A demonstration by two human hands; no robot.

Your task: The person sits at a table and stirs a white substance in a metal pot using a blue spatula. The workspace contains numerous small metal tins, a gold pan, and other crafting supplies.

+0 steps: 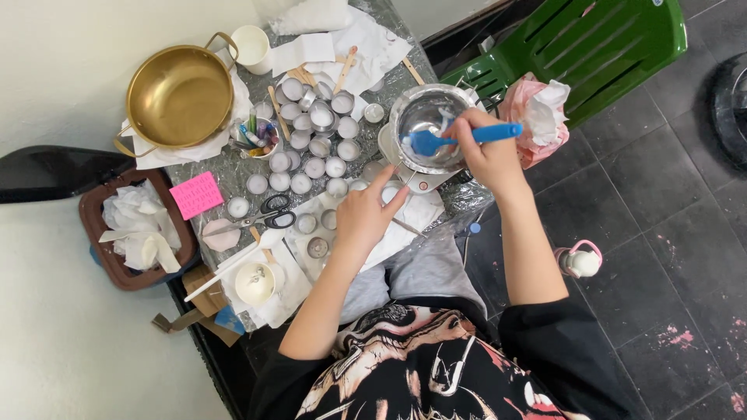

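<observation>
Head view: right hand (489, 152) fingers closed on blue spatula (455, 138), blade inside steel bowl (429, 128).
Left hand (364, 218): fingers loosely spread, empty, resting on worktop (226, 167) beside bowl.
Handling: spatula probably light, flexible-bladed; grip the stiff handle.

Green chair (591, 47) — cut off at top edge

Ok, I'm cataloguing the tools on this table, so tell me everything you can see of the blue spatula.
The blue spatula looks like soft silicone or plastic, one colour throughout. It has a straight handle and a broad rounded blade. It lies nearly level, handle pointing right. The right hand grips the handle near its middle, and the blade dips into the shiny metal bowl, touching white flakes there. Whether it reaches the bottom cannot be told.
</observation>
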